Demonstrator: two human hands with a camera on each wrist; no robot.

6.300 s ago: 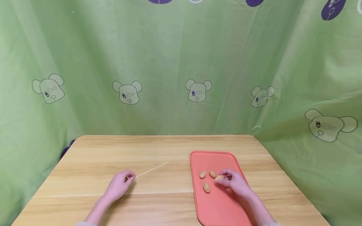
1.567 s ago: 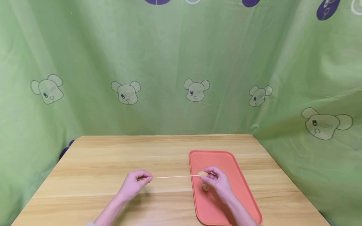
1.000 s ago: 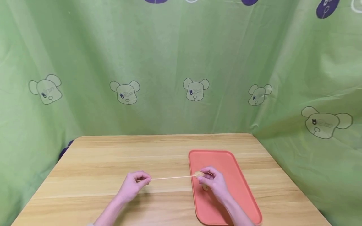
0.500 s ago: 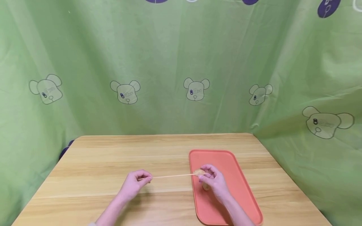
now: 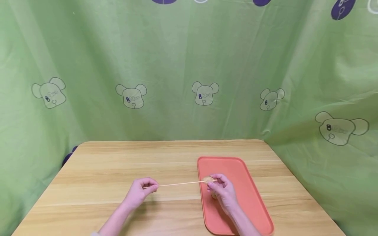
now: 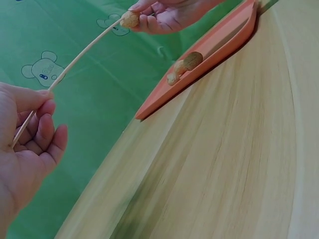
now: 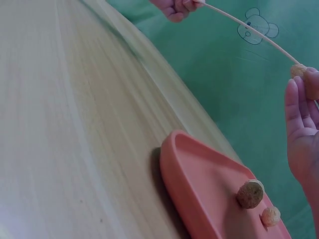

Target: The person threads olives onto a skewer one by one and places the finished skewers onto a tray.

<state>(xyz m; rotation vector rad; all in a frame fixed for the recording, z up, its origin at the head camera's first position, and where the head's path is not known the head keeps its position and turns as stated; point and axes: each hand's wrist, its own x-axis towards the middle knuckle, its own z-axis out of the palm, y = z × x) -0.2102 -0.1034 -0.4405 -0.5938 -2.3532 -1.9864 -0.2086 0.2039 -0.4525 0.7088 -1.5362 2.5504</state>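
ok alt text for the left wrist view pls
The left hand pinches a thin stick that runs into a brown lump held by the right hand; more lumps lie in a coral tray on a wooden table.

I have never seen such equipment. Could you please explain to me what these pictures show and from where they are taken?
There is no machine here: a person works with two bare hands. The wide view comes from a camera on the head, looking forward and down; the other two come from cameras on each wrist. On the wood-grain table lies a pinkish-red tray with a few brownish lumps on it; I cannot tell what they are. A green curtain with bear faces hangs behind. The left hand pinches a thin stick. The right hand holds another lump at the stick's far end, and the tip shows beyond it.
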